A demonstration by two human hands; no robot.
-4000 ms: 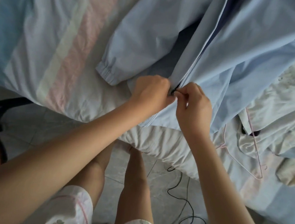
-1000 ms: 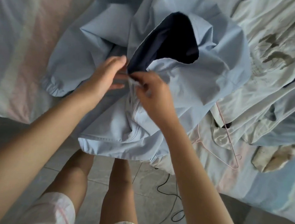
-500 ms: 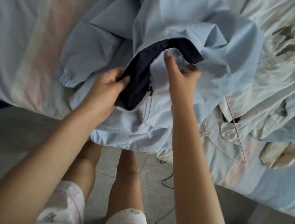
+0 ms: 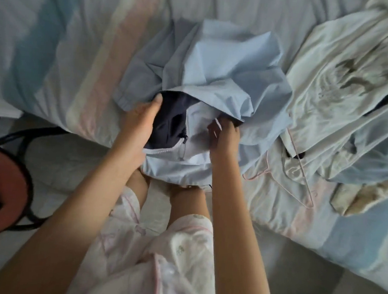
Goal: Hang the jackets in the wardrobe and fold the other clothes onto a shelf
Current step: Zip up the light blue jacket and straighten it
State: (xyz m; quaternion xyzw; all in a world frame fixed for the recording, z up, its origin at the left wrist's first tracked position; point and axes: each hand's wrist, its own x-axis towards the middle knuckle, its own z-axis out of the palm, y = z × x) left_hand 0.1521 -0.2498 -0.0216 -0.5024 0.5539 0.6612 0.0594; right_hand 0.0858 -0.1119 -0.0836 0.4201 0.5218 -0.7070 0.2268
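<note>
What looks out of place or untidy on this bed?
The light blue jacket, gripped by the left hand and right hand, is bunched up, dark lining showing. A pink hanger lies unused beside it.

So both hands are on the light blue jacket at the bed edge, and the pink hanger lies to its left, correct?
No: the head view shows the pink hanger to the right of the light blue jacket. The left hand and right hand are on it at the bed edge.
</note>
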